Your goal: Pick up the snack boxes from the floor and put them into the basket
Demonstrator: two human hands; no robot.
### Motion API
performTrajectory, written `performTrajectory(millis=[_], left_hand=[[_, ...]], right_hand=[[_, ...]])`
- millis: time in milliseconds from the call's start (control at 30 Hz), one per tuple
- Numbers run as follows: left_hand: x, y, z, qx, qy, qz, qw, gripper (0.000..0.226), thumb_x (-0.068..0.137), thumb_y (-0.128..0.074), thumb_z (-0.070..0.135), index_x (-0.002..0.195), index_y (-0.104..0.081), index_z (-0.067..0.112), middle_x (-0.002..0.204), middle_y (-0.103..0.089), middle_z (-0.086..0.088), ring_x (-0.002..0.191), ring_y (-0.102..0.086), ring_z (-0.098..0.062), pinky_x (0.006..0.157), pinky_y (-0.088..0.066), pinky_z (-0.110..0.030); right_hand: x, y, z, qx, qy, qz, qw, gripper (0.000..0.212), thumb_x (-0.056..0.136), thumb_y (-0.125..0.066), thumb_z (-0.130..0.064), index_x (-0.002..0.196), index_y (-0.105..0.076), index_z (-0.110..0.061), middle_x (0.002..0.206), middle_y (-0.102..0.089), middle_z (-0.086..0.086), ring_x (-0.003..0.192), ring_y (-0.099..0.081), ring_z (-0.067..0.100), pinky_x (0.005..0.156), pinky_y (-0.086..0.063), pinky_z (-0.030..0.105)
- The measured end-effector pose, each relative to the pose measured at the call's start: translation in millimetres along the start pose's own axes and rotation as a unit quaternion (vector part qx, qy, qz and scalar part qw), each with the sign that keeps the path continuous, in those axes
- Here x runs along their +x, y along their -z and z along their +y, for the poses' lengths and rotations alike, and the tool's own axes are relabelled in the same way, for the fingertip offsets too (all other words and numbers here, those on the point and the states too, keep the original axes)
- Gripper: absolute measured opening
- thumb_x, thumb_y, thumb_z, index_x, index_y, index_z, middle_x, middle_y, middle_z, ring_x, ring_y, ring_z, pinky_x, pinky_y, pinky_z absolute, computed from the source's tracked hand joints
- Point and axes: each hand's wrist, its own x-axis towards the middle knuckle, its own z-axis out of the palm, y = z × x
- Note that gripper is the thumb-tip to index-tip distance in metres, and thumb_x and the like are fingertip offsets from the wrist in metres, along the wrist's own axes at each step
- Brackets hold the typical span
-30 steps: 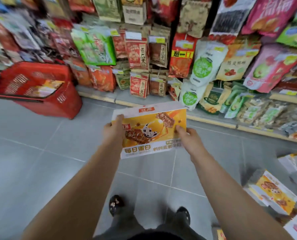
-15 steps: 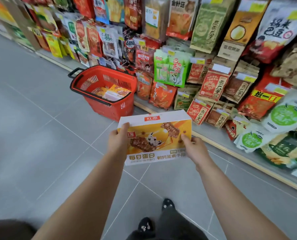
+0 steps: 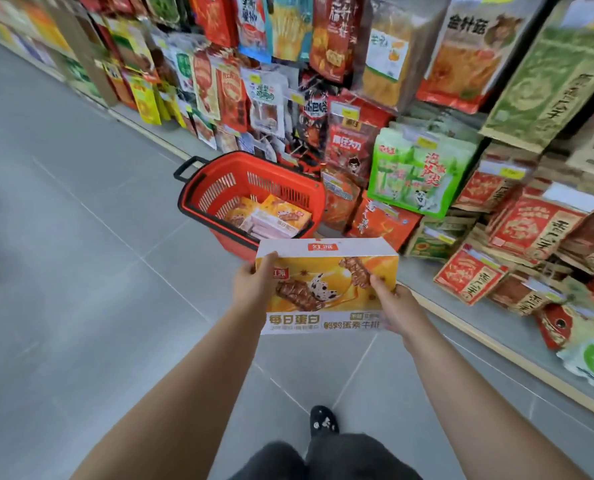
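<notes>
Between both hands, with the arms extended forward above the floor (image 3: pixel 98 271), one snack box (image 3: pixel 326 282) is held. Left hand (image 3: pixel 252 287) grips the box's left short end, thumb on the printed face, fingers behind and out of sight. Right hand (image 3: pixel 394 306) grips the right lower corner in the same way, thumb on top. The box lies roughly level, printed face up, its long side running hand to hand.

Handling assessment: a flat-sided carton, apparently stiff card. The faces look glossy and could slip under a light pinch. Weight is judged light to moderate, as the carton shows no sag between the two grips. The short ends are the sound place to hold; pressure on the wide face risks denting.

Ahead of the hands, just beyond the box's far edge, the red basket (image 3: pixel 215 192) stands on the floor, open-topped, with similar boxes (image 3: pixel 274 216) lying inside. The held box is near the basket but not over its rim. Right of the hands, shelves of snack packets (image 3: pixel 496 271) run alongside.
</notes>
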Motion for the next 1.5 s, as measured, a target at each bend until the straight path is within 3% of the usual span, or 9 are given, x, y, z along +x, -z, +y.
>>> performTrajectory(millis=[133,233,400,533,600,800,1000,1200,1500], left_hand=[[67,27,25,-0.021,0.017,0.019,0.999,0.043,0.085,-0.060,0.042,0.110,-0.057,0.007,0.098,-0.068,-0.009,0.084,-0.069,-0.025,0.064,-0.055,-0.032],[126,48,45,-0.027,0.036,0.019,0.999,0.030,0.090,-0.058,0.039,0.094,-0.053,0.009,0.084,-0.064,-0.006,0.073,-0.064,-0.021,0.056,-0.050,-0.028],[226,84,79,0.015,0.050,0.002,0.999,0.048,0.086,-0.057,0.046,0.109,-0.054,0.005,0.100,-0.067,-0.012,0.092,-0.067,-0.028,0.077,-0.055,-0.039],[306,105,120,0.037,0.062,-0.025,0.997,0.033,0.087,-0.058,0.040,0.098,-0.047,0.012,0.094,-0.061,-0.009,0.095,-0.064,-0.029,0.090,-0.053,-0.047],[340,109,138,0.048,0.049,-0.036,0.997,0.026,0.084,-0.060,0.039,0.092,-0.054,0.015,0.096,-0.065,-0.009,0.096,-0.065,-0.030,0.092,-0.053,-0.050],[443,93,173,0.112,0.087,-0.043,0.989,0.075,0.065,-0.058,0.049,0.131,-0.047,0.015,0.120,-0.060,-0.012,0.105,-0.060,-0.034,0.092,-0.052,-0.050],[556,65,190,0.070,0.186,-0.056,0.978,0.056,0.076,-0.057,0.038,0.127,-0.054,0.016,0.113,-0.067,-0.011,0.094,-0.068,-0.033,0.089,-0.055,-0.049],[675,48,152,-0.039,0.289,0.015,0.956,0.065,0.071,-0.062,0.032,0.131,-0.047,0.012,0.114,-0.064,-0.015,0.090,-0.068,-0.033,0.066,-0.056,-0.034],[811,16,2,-0.113,0.409,0.090,0.901,0.100,0.015,-0.065,0.017,0.115,-0.058,0.017,0.108,-0.069,-0.010,0.092,-0.068,-0.039,0.074,-0.052,-0.061]], right_hand=[[40,-46,-47,-0.015,0.009,-0.010,1.000,0.060,0.079,-0.051,-0.070,0.110,-0.062,-0.019,0.101,-0.064,-0.001,0.095,-0.061,0.023,0.087,-0.050,0.039],[76,-90,-80,-0.027,0.001,-0.018,0.999,0.049,0.085,-0.052,-0.063,0.107,-0.061,-0.020,0.104,-0.064,0.000,0.097,-0.060,0.023,0.086,-0.049,0.037],[130,-166,-126,-0.014,-0.029,-0.020,0.999,0.044,0.090,-0.051,-0.056,0.108,-0.061,-0.017,0.099,-0.062,0.001,0.092,-0.057,0.022,0.093,-0.051,0.048],[165,-225,-171,0.007,-0.059,-0.024,0.998,0.028,0.093,-0.051,-0.049,0.096,-0.059,-0.022,0.092,-0.057,0.002,0.089,-0.055,0.023,0.093,-0.049,0.048],[183,-245,-188,0.003,-0.051,-0.021,0.998,0.020,0.090,-0.057,-0.046,0.093,-0.059,-0.026,0.102,-0.062,0.001,0.097,-0.058,0.022,0.095,-0.050,0.047],[265,-276,-239,-0.052,-0.049,0.030,0.997,0.040,0.085,-0.064,-0.044,0.108,-0.065,-0.012,0.098,-0.070,0.005,0.090,-0.065,0.026,0.077,-0.049,0.034],[384,-300,-305,-0.127,-0.047,0.015,0.991,0.037,0.088,-0.060,-0.042,0.113,-0.062,-0.014,0.102,-0.068,0.006,0.094,-0.064,0.030,0.070,-0.044,0.033],[504,-362,-348,-0.229,-0.028,-0.023,0.973,0.045,0.094,-0.055,-0.033,0.131,-0.049,-0.008,0.122,-0.061,0.012,0.109,-0.059,0.033,0.081,-0.045,0.033],[628,-465,-329,-0.375,-0.002,-0.091,0.922,0.063,0.097,-0.049,-0.033,0.150,-0.026,-0.009,0.154,-0.030,0.013,0.139,-0.033,0.034,0.114,-0.031,0.040]])
